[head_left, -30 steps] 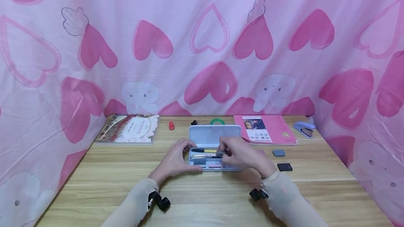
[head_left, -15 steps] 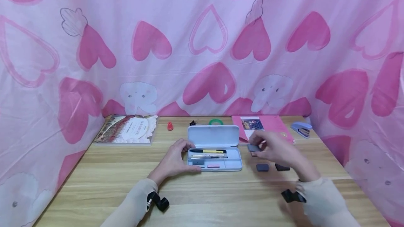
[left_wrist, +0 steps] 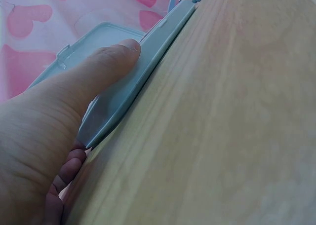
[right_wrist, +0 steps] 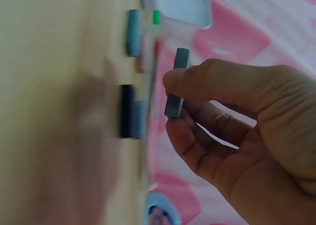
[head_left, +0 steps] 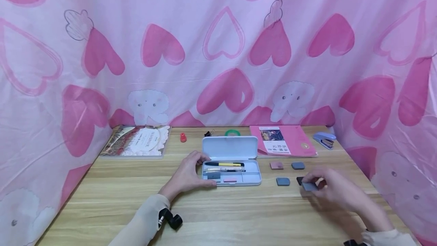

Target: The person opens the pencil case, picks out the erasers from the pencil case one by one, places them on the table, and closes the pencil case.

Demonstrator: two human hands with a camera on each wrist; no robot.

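My left hand (head_left: 184,173) holds the left end of an open pale-blue pencil case (head_left: 250,177), its thumb along the front edge, as the left wrist view also shows. Inside lie a yellow-and-black pen (head_left: 225,164), a pale pen (head_left: 223,169), a dark grey block (head_left: 214,176) and a small pink piece (head_left: 230,180). My right hand (head_left: 336,189) pinches a grey eraser (right_wrist: 177,82) between thumb and fingers, raised over the table. Beneath it in the head view, a black eraser (head_left: 300,180) is partly covered. Nearby lie a blue-grey eraser (head_left: 282,181), another grey eraser (head_left: 298,166) and a pink eraser (head_left: 276,165).
Along the back of the wooden table (head_left: 136,200) are a booklet (head_left: 136,141), a red cone-shaped piece (head_left: 183,137), a black binder clip (head_left: 208,134), green tape (head_left: 232,133), a pink book (head_left: 293,143) and a stapler (head_left: 325,139). A pink heart-print curtain (head_left: 218,48) hangs behind.
My right hand has moved from over the pencil case rightward and toward me, carrying the grey eraser, and the erasers on the table are uncovered. My left hand stays on the case.
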